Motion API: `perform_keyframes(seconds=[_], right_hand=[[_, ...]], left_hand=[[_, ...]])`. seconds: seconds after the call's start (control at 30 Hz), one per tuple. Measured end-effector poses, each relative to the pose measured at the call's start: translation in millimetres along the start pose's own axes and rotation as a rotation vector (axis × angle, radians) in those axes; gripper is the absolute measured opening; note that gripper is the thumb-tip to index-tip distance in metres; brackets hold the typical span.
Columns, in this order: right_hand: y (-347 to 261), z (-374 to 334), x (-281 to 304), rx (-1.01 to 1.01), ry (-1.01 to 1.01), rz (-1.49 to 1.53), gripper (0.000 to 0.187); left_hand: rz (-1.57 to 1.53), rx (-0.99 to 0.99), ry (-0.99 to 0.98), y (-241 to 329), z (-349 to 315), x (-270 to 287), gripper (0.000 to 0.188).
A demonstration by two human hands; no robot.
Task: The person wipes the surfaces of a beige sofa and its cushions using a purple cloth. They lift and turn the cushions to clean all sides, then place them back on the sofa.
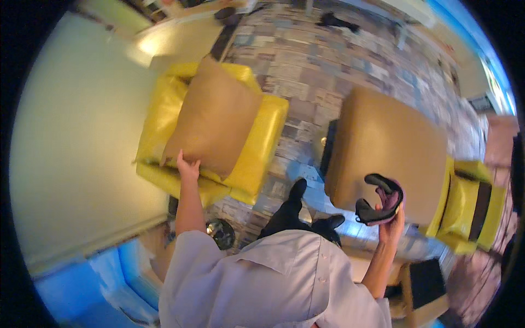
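While the left hand (188, 165) touched the near edge of the brown cushion (219, 115), its thumb and forefinger stood apart, though whether it pinched the cloth could not be told; its forearm reached forward, with the yellow armchair (269, 134) under the cushion. The right hand (391, 224), its forearm also pointing forward, clasped the near side of a curved black-and-purple pad (391, 198), a brown ottoman (391, 131) beyond it.

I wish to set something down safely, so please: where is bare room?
The brown table is bare beyond the curved item in the right hand; so is the floor between table and left yellow armchair. Crowded: the armchair, with a brown cushion and the left hand.
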State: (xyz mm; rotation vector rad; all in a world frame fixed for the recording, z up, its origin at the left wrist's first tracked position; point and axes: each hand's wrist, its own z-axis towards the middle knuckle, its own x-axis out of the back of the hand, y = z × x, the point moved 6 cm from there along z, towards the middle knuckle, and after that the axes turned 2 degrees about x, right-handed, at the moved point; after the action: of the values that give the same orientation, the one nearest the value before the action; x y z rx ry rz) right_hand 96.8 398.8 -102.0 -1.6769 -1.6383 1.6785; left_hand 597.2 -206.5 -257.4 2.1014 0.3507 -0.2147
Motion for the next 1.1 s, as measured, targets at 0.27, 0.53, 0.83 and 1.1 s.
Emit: perform_keyframes(seconds=[0.27,0.53,0.83,1.1], right_hand=[[5.7,-127.2,186.1,0.179,0.375,0.308,0.049],[61.6,-223.1,321.6,0.234,0.679,0.547,0.045],[78.7,-244.0,352.0,0.353,0.884,0.633,0.05],[53.0,-247.0,310.5,0.556,1.195,0.696,0.05]], left_hand=[[0.407,0.025,0.036,-76.1,-70.3,10.4,0.068],[1.192,0.009,-0.13,-276.9,-188.5,-167.3,0.049],[1.102,-0.505,-1.109,-427.0,-269.3,-449.9,0.026],[1.123,-0.159,-1.502,-556.6,-391.6,-601.1,0.016]])
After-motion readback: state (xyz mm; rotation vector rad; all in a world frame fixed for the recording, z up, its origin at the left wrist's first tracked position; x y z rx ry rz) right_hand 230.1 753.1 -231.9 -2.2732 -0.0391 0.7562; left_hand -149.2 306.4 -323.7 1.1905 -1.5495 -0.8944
